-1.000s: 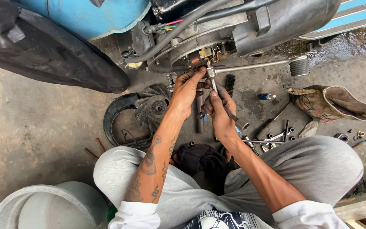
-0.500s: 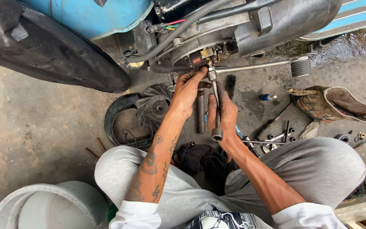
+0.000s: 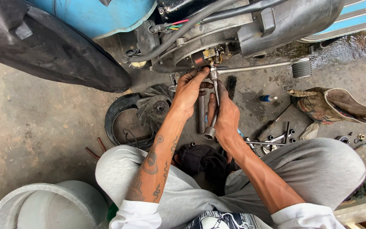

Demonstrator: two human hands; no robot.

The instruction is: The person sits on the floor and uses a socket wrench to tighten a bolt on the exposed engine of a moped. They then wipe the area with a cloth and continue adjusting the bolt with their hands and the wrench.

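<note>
A person in grey trousers squats on a stained concrete floor (image 3: 43, 123) beside a scooter engine (image 3: 217, 38), working a metal socket wrench (image 3: 214, 101) at the exposed underside of the motor. The wrench stands nearly upright in the head view, its top end seated on a fitting at the engine's lower edge and its socket end (image 3: 209, 133) hanging down between the two hands. The left hand (image 3: 190, 91) reaches up with fingers extended, their tips touching the wrench head just below the engine; its grip is loose and partly spread, steadying rather than clasping. The right hand (image 3: 224, 116) is wrapped around the lower shaft of the wrench, grip pressed together on it, the thumb lying along the tool. A tattooed left forearm (image 3: 155, 165) runs up from a white sleeve. On the floor just behind the hands lie a black fan cover (image 3: 119, 114) and a finned cooling fan (image 3: 157, 106); to the right are scattered wrenches and sockets (image 3: 276, 138), a small blue bottle (image 3: 267, 98) and a worn boot (image 3: 331, 106). A silver kick-start lever (image 3: 267, 66) juts rightward from the engine, and a grey bucket (image 3: 43, 205) sits at lower left
</note>
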